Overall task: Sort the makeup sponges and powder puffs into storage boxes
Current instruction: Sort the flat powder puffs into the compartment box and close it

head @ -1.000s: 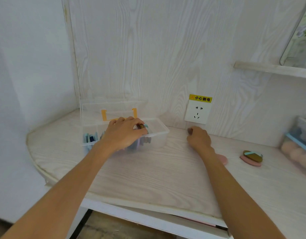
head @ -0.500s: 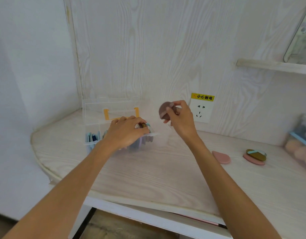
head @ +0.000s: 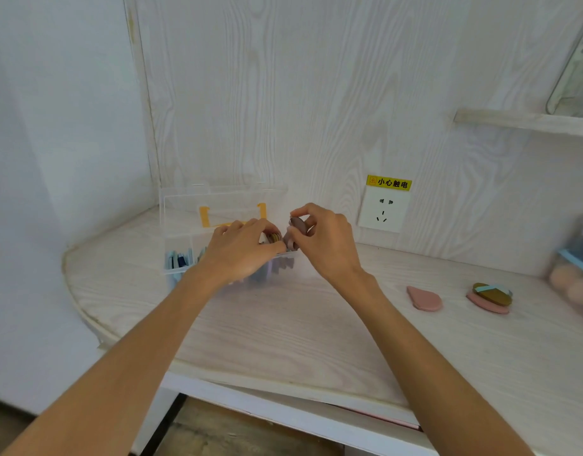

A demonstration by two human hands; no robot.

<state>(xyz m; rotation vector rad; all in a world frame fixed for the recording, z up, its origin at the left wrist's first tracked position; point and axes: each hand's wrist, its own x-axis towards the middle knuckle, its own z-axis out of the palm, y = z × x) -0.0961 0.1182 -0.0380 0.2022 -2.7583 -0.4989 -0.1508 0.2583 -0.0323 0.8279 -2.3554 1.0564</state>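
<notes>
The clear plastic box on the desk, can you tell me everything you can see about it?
The clear plastic box is see-through, with its lid standing open against the wooden wall; two orange clasps show on the lid. A divider splits off a left section, where flat blue and pale puffs stand on edge. More puffs fill the right part, partly hidden. The box sits at the desk's back left. The left hand reaches into it, and the right hand pinches a brownish-mauve puff at its right end.
</notes>
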